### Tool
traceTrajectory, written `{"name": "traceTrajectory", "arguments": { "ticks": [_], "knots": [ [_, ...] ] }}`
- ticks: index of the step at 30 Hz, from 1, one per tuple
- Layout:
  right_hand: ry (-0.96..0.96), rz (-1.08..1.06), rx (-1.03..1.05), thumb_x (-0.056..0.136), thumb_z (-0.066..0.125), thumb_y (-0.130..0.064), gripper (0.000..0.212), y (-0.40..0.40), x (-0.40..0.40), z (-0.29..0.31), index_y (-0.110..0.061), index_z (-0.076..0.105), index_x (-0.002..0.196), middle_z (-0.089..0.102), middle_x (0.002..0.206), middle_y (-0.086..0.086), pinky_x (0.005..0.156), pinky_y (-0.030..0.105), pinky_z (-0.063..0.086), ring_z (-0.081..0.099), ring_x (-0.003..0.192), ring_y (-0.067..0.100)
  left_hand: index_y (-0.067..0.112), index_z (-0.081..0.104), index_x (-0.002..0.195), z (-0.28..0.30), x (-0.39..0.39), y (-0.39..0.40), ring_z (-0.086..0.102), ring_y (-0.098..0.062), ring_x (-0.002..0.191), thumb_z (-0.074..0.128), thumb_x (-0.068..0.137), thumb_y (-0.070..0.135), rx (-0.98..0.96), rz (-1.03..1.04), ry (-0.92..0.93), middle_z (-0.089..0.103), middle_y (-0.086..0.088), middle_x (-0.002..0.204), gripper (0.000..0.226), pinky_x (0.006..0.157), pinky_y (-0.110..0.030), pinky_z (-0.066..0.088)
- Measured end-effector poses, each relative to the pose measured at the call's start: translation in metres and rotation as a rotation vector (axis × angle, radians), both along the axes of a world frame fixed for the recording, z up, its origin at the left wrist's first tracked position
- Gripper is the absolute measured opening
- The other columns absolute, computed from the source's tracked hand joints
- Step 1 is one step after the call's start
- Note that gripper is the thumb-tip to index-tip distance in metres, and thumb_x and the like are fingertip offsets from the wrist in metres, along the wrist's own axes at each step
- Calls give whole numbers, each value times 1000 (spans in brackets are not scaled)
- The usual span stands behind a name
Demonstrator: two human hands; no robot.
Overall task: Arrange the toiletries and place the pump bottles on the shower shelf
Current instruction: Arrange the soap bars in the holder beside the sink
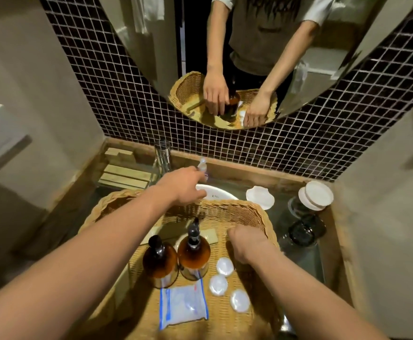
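Observation:
Two amber pump bottles (160, 261) (193, 256) stand upright side by side in a wicker basket (225, 204) set over the sink. My left hand (186, 187) reaches past the basket's far rim and grips a small clear bottle (202, 166) near the back ledge. My right hand (247, 244) is down inside the basket by its right wall, fingers curled downward. Its fingertips are hidden; the mirror shows them at a round white packet. Three round white packets (224, 266) (217, 284) (240, 301) and a clear zip bag (183, 305) lie on the basket floor.
A glass tumbler (162, 153) and a wooden slatted tray (124, 175) sit at the back left. A white shell dish (259, 197), a white-lidded jar (316, 195) and a dark glass dish (301, 231) stand on the right. A mirror (225, 69) hangs on the tiled wall.

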State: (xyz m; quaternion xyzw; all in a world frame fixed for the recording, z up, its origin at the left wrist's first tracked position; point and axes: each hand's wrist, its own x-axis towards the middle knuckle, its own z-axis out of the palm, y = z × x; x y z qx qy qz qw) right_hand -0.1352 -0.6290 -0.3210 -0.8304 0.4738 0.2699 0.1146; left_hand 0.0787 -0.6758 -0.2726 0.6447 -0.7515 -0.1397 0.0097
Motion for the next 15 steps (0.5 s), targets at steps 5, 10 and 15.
{"name": "traceTrajectory", "arguments": {
  "ticks": [5,10,15],
  "knots": [
    [61,45,-19,95,52,-12,37,3,0,-3,-12,53,132,58,129,10,89,42,51,59,115,31,31,53,135,-2,3,0,56,-22,112,56,88,53,-10,3,2,55,1,125,53,83,-39,47],
    [69,59,-38,93,53,-13,40,7,-3,-7,-13,51,133,58,129,10,86,41,50,59,114,30,30,54,134,-3,-2,1,55,-20,109,56,87,53,2,-8,-3,55,2,124,52,77,-35,44],
    [43,40,-33,89,59,-21,45,7,-7,-15,-12,49,132,59,126,11,89,39,48,57,112,29,29,55,131,-4,-10,2,55,-21,110,56,88,53,10,-25,-4,54,1,126,50,80,-38,47]
  ]
}}
